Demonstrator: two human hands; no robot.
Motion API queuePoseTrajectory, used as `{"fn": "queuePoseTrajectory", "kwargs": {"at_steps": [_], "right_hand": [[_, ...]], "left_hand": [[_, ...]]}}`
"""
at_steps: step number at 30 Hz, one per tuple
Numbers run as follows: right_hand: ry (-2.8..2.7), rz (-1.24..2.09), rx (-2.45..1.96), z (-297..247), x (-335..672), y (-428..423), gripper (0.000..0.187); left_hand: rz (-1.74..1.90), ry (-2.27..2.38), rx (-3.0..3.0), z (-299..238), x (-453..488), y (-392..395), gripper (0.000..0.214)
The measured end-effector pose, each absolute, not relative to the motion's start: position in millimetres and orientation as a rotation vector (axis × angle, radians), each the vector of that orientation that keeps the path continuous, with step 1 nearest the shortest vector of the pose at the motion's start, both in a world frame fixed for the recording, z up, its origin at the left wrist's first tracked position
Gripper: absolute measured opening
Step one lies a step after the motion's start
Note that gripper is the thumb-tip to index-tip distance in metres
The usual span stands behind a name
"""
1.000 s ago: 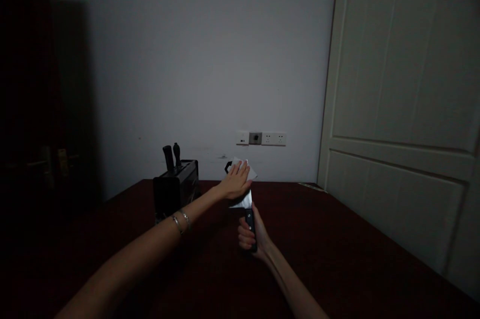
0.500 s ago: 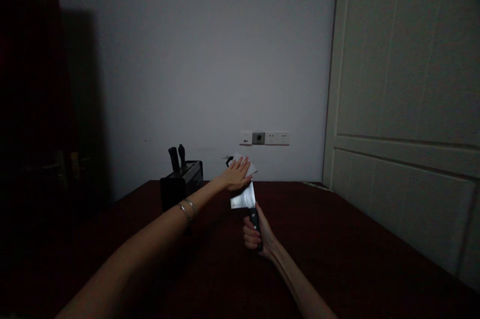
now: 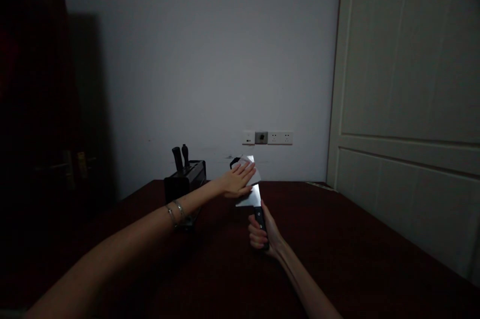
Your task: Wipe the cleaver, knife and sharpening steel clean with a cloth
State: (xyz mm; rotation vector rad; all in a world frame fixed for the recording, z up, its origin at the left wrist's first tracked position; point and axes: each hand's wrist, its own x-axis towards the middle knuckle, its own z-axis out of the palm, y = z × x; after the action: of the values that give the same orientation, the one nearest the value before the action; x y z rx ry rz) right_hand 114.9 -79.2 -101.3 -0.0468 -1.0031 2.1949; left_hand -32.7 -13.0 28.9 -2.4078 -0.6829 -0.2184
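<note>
My right hand (image 3: 264, 231) is wrapped around the black handle (image 3: 259, 218) of a cleaver, whose broad shiny blade (image 3: 251, 199) points away from me above the table. Flat across the blade lies my left hand (image 3: 238, 181), fingers stretched out, pressing a thin white cloth or tissue (image 3: 256, 177) against it. The blade's far end shows past the fingertips; its middle is hidden under hand and sheet. To the left stands a dark knife block (image 3: 183, 176) with black handles (image 3: 177, 158) sticking up, partly behind my left forearm. A small black object (image 3: 234, 161) shows behind my left hand; its kind is unclear.
The dark red table (image 3: 318, 239) reaches back to a pale wall (image 3: 210, 59) with sockets and a switch (image 3: 267, 137). A white panelled door or cabinet front (image 3: 405, 99) runs along the right. The left side is in deep shadow.
My left hand and the white sheet have shifted on the blade, and its far end now shows above the fingers. The right hand keeps its grip. The whole view has moved slightly.
</note>
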Motion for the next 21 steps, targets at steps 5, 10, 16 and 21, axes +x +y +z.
{"fn": "queuePoseTrajectory", "kwargs": {"at_steps": [5, 10, 16, 21], "right_hand": [[-1.024, 2.226, -0.058, -100.5, 114.6, -81.0, 0.067], [-1.033, 2.231, -0.074, -101.0, 115.8, -80.6, 0.067], [-1.017, 2.226, 0.037, -102.7, 117.2, -78.7, 0.066], [-1.008, 2.220, 0.050, -100.1, 117.9, -81.7, 0.066]], "left_hand": [[-0.231, -0.880, -2.382, 52.6, -41.6, 6.5, 0.064], [-0.267, -0.797, -2.389, 38.6, -47.6, -6.2, 0.067], [-0.231, -0.606, -2.463, 21.8, -56.0, -30.5, 0.068], [-0.246, -0.732, -2.441, 41.3, -54.6, -12.0, 0.068]]}}
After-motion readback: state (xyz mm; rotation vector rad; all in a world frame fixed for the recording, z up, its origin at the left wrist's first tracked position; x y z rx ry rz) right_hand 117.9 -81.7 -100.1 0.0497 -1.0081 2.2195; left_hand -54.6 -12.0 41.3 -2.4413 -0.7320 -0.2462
